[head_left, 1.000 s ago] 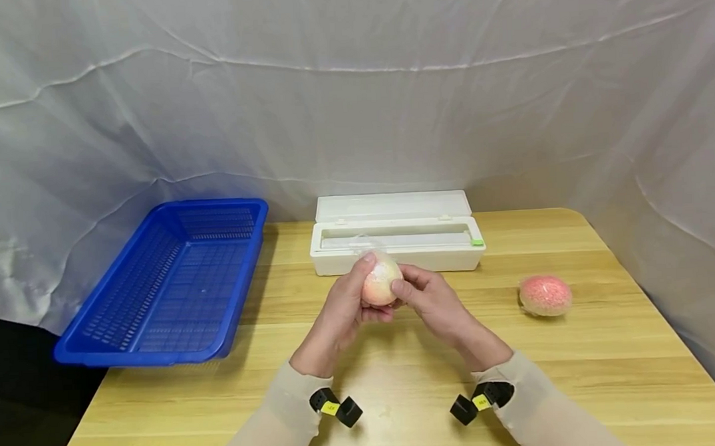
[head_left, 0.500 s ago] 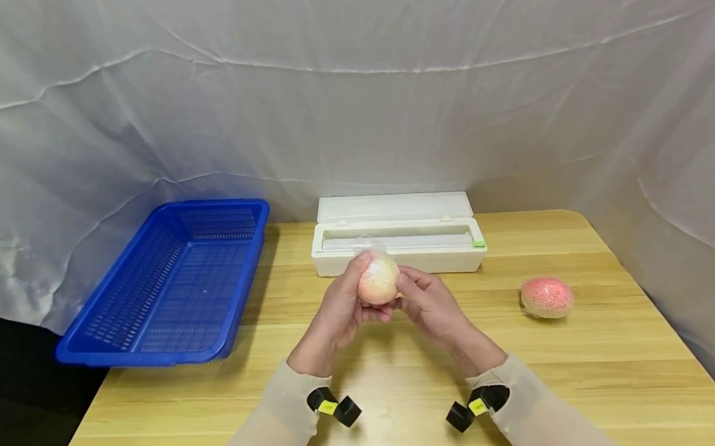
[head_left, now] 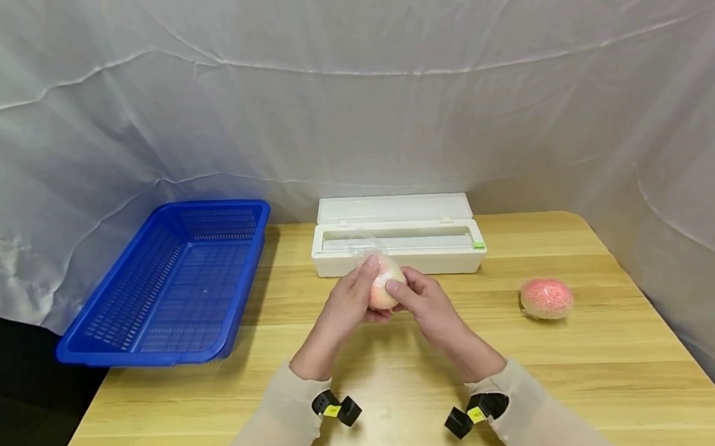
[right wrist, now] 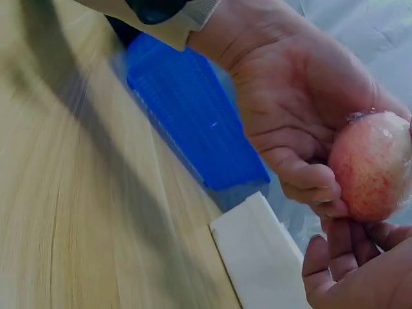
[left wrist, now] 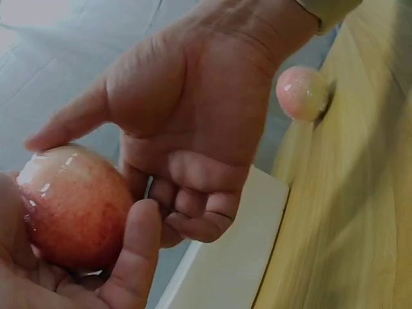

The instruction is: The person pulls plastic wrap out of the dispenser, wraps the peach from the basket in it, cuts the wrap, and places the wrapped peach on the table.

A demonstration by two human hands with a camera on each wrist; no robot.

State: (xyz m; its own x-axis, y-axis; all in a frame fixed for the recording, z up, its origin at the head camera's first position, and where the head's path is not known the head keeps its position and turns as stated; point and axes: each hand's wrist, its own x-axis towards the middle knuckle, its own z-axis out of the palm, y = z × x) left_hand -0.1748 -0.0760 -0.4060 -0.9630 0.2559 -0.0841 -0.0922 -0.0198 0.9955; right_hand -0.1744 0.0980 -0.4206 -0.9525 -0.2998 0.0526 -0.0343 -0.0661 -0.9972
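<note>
head view: left hand (head_left: pixel 346 310) and right hand (head_left: pixel 424 306) both curled around round pink-yellow film-wrapped fruit (head_left: pixel 384 282), held between them above wooden table (head_left: pixel 579 360). white plastic dispenser box (head_left: pixel 397 238) just beyond hands.

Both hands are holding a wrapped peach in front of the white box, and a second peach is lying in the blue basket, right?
Not quite. The second peach lies on the table to the right, as the head view shows; the blue basket holds none. Both the left hand and right hand do hold the wrapped peach before the white box.
</note>
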